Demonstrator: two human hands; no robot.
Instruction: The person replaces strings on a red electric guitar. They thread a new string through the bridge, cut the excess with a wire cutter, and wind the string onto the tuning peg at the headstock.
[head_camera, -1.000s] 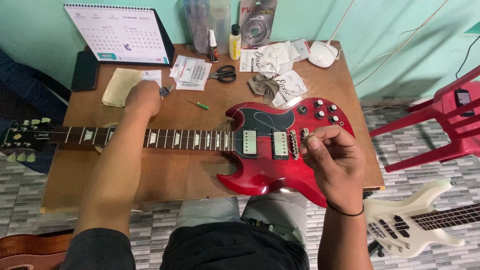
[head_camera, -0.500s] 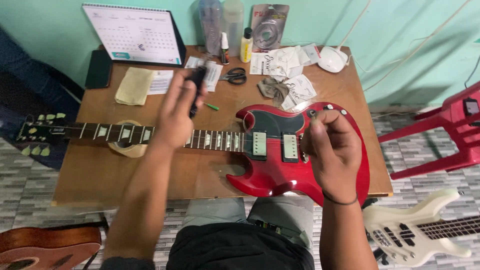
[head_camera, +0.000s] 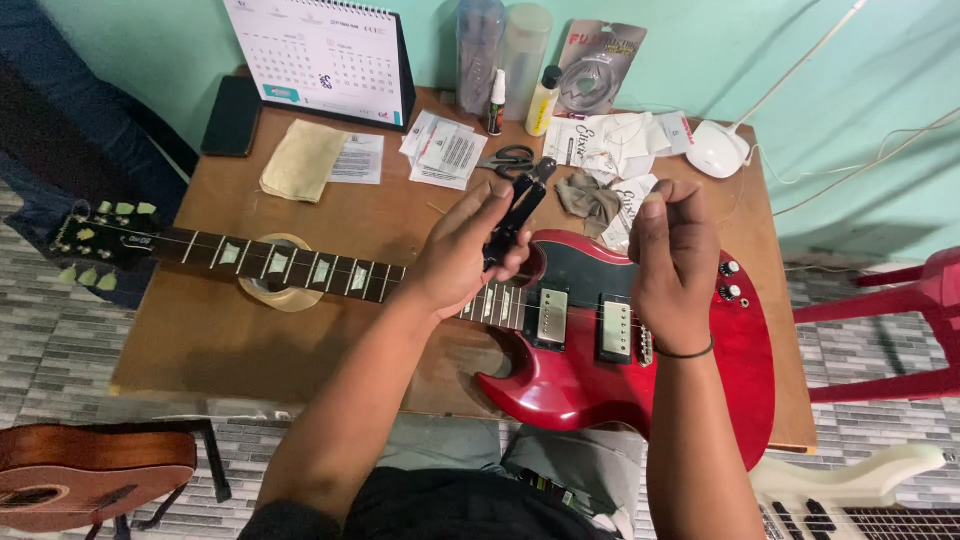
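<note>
A red electric guitar lies flat on the wooden table, its neck pointing left and resting on a roll of tape. My left hand is raised over the neck joint and grips a black plier-like cutter, tip pointing up and away. My right hand hovers above the pickups with thumb and fingers pinched together. Whether a thin string is between them cannot be seen.
At the back of the table stand a desk calendar, small bottles, scissors, paper string packets, a yellow cloth and a grey rag. A red plastic chair stands right, a white guitar and a brown guitar below.
My left hand came from the far left of the table to the neck joint, carrying the black cutter. My right hand lifted off the bridge area and rose above the body.
</note>
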